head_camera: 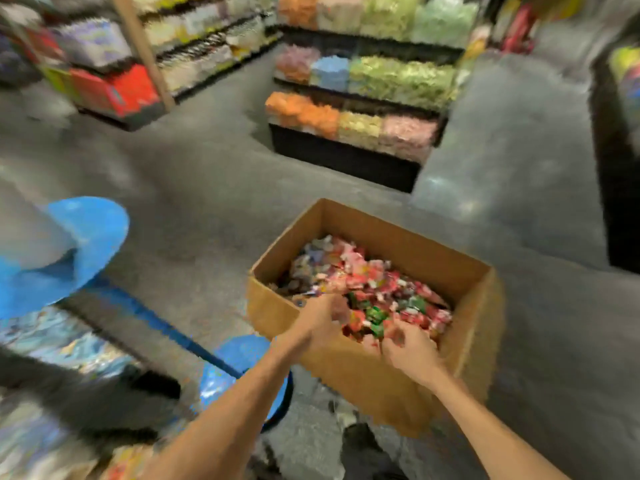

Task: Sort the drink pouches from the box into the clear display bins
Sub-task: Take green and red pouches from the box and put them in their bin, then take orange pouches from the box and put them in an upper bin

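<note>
An open cardboard box [367, 379] stands on the grey floor, holding a heap of small red, green and white drink pouches [377, 282]. Both my hands reach into its near side. My left hand [323, 315] has its fingers curled down into the pouches near the left wall. My right hand [408, 344] is curled among the red and green pouches at the near edge. Motion blur hides whether either hand holds a pouch. The clear display bins [360, 123] stand in tiers across the aisle, filled with orange, yellow, pink, green and blue packs.
A blue stool seat [90, 237] is at the left and another blue one [239, 362] sits under my left forearm. Shelves of goods [114, 88] line the far left. A dark fixture [620, 202] stands at the right. Grey floor lies between box and bins.
</note>
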